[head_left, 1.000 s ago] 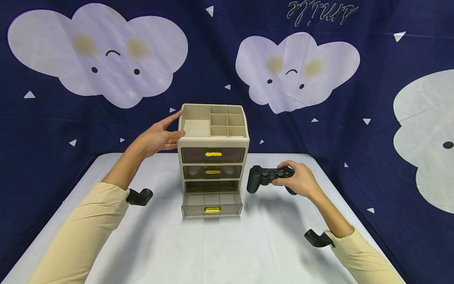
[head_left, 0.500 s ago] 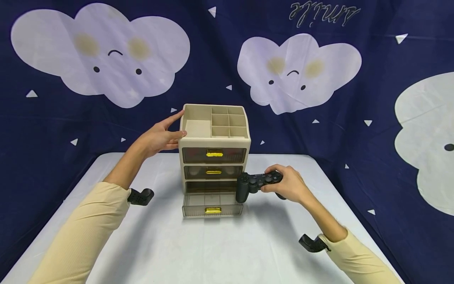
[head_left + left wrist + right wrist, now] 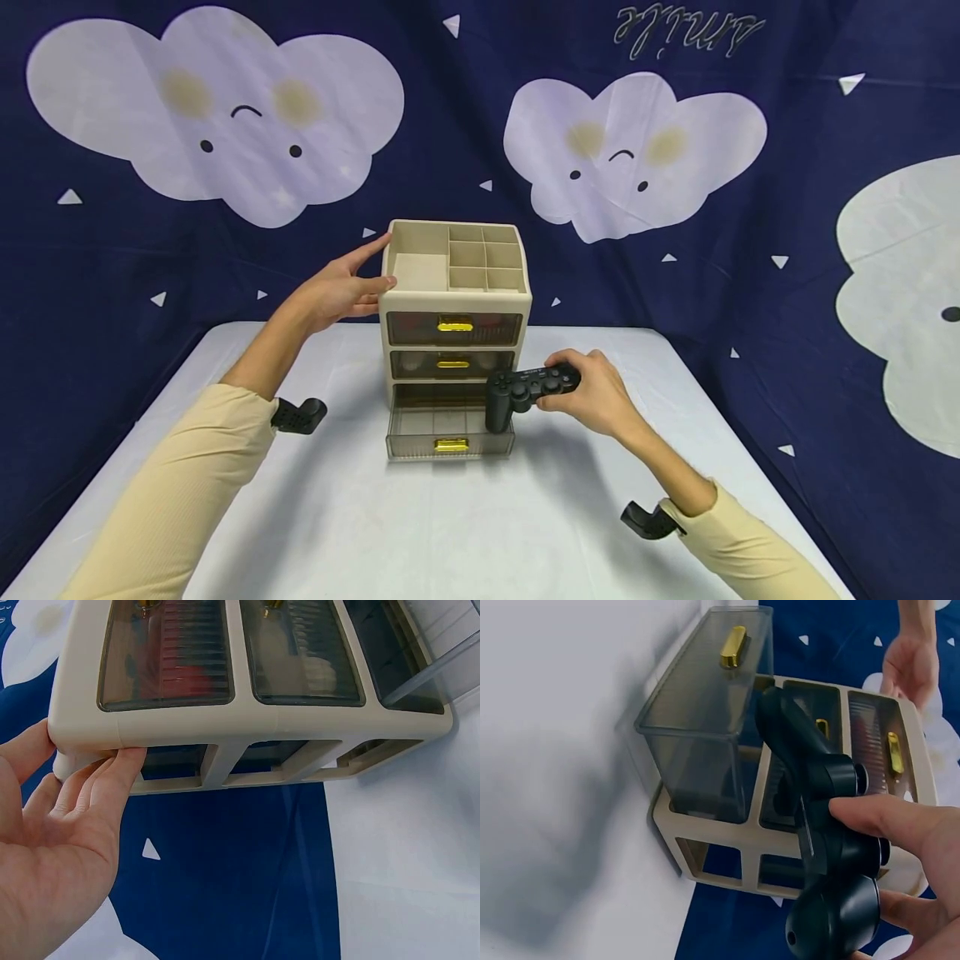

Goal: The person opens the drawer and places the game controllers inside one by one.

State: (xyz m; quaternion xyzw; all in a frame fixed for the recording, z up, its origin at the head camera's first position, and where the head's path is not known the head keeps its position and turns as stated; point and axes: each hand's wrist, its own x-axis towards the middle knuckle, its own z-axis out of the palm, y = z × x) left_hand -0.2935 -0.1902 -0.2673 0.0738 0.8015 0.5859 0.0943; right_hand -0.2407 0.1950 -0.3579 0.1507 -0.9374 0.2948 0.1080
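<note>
A cream drawer cabinet (image 3: pixel 455 302) stands on the table, its bottom clear drawer (image 3: pixel 427 447) pulled out. My left hand (image 3: pixel 333 293) rests on the cabinet's upper left side, fingers mostly straight and spread, thumb over the top rim. The left wrist view shows the fingers (image 3: pixel 112 780) touching that side. With my right hand (image 3: pixel 588 394) I grip a black game controller (image 3: pixel 517 387) by one end. Its free handle hangs over the right end of the pulled-out drawer; whether they touch, I cannot tell. The right wrist view shows finger and thumb on the controller (image 3: pixel 832 832).
Two upper drawers (image 3: pixel 412 328) with gold handles are pushed in, and dim items show behind their fronts. Divided compartments (image 3: pixel 468 254) form the cabinet's top. A white table (image 3: pixel 450 533) lies under everything, and a dark blue cloud-print cloth (image 3: pixel 450 108) hangs behind it.
My right hand has moved the controller left and slightly down, from beside the cabinet to over the pulled-out drawer's right end. My left hand stays on the cabinet.
</note>
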